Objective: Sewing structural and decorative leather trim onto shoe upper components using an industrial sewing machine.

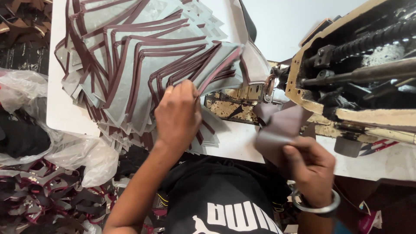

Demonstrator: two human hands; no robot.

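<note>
Left hand [177,115] on fanned grey maroon-edged pieces [130,65] at upper left, right hand [310,169] pinching brown piece [279,130] near sewing machine [355,73].
</note>
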